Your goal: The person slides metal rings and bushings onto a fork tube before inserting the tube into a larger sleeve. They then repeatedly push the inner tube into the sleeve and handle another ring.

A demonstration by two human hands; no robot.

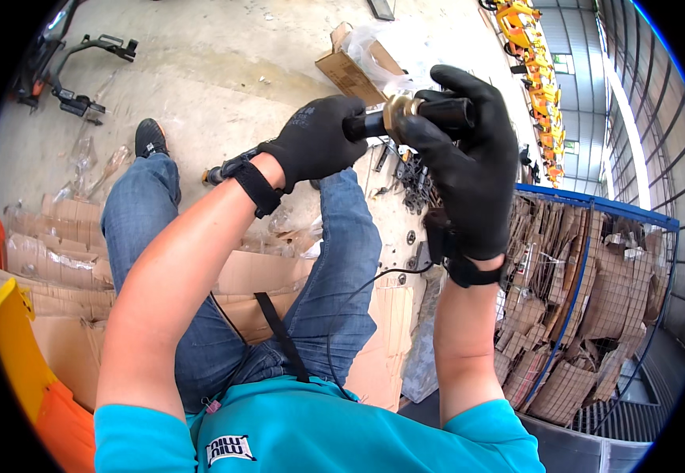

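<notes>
Both my hands wear black work gloves and are raised in front of me on one black tube (370,125) with a brass-coloured nut (396,118) around its middle. My left hand (319,135) is closed around the tube's left end. The thumb of my right hand (468,150) lies against the tube beside the nut, and its other fingers curl around the far side of the right end. The tube is held roughly level. What lies inside my left fist is hidden.
An opened cardboard box (350,75) with clear plastic lies ahead. Small dark metal parts (413,181) are heaped on the floor beyond my right knee. A wire cage (571,315) full of flattened cardboard stands right, a black frame (74,75) far left. Cardboard sheets (58,236) lie around my legs.
</notes>
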